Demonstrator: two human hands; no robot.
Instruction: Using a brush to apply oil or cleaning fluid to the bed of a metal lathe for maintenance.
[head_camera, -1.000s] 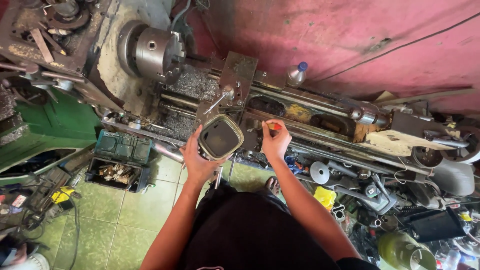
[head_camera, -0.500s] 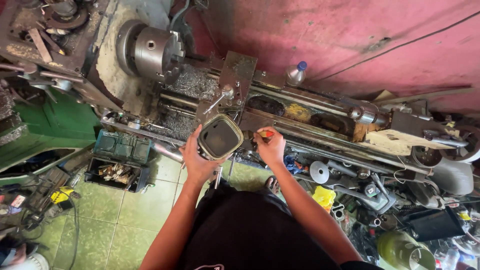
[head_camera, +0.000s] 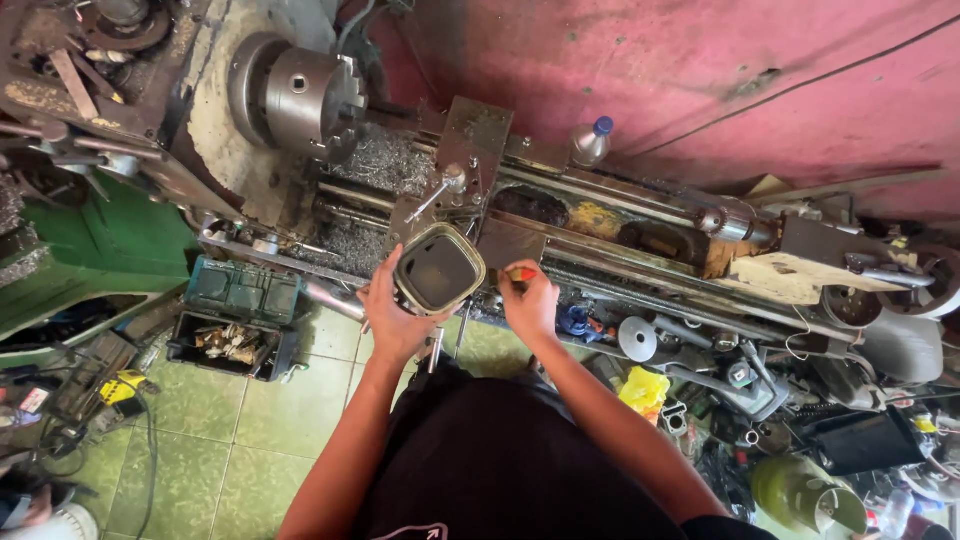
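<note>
Workshop clutter rings an old metal lathe (head_camera: 560, 215) set against a worn red wall (head_camera: 720, 70), its three-jaw chuck (head_camera: 300, 95) bare and swarf (head_camera: 385, 165) heaped on the bed beneath it. Seen from above, a person in a dark shirt stands at the carriage. The left hand (head_camera: 395, 315) is wrapped around a hollow, rounded-square metal housing (head_camera: 437, 268), fingers curled up its outer wall and the open mouth turned toward the camera; the part is held just above the front edge of the lathe rather than mounted on it. The right hand (head_camera: 530, 300) is pinched shut on a small red-handled tool (head_camera: 520, 273), whose tip is hidden, just beside the housing's right rim; whether the tool touches the part cannot be told. Judging by the empty chuck and the part in hand, the work looks to be at a checking or marking stage, with any clamping and cutting yet to be done. A green tiled floor (head_camera: 220, 430) below carries an open teal toolbox (head_camera: 240, 315) of small fittings, well apart from the hands, and a plastic bottle (head_camera: 590, 142) stands on the far side of the bed. Loose pulleys, a yellow rag (head_camera: 645, 392) and scrap crowd the space to the right.
</note>
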